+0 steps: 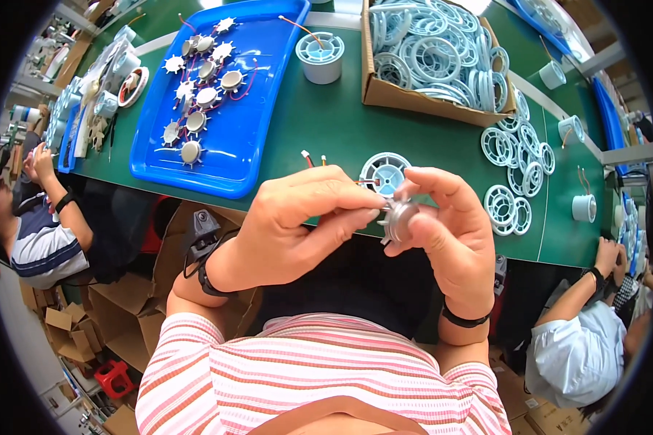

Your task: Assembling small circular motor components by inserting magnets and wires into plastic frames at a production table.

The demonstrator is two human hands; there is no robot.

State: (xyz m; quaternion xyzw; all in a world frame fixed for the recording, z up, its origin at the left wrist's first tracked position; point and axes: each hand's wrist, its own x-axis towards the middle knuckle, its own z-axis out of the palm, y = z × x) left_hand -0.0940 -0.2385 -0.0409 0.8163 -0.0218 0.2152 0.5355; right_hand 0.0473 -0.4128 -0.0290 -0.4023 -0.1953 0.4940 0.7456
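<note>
In front of my chest, my right hand (458,243) grips a round silver motor-like part (400,222) with small tabs around its rim, held on edge between thumb and fingers. My left hand (294,228) pinches at the near side of that part; what lies between its fingertips is too small to tell. Just beyond both hands, a light-blue spoked round piece (387,176) rests on the green table, partly covered by my fingers. Thin wires with small connectors (308,157) stick up behind my left hand.
Several similar silver parts lie in a blue tray (232,141) at the left. A light-blue cup-shaped housing (322,67) stands beside it. Light-blue rings fill a cardboard box (428,106), and loose rings (496,147) lie right of it. Co-workers sit at both sides.
</note>
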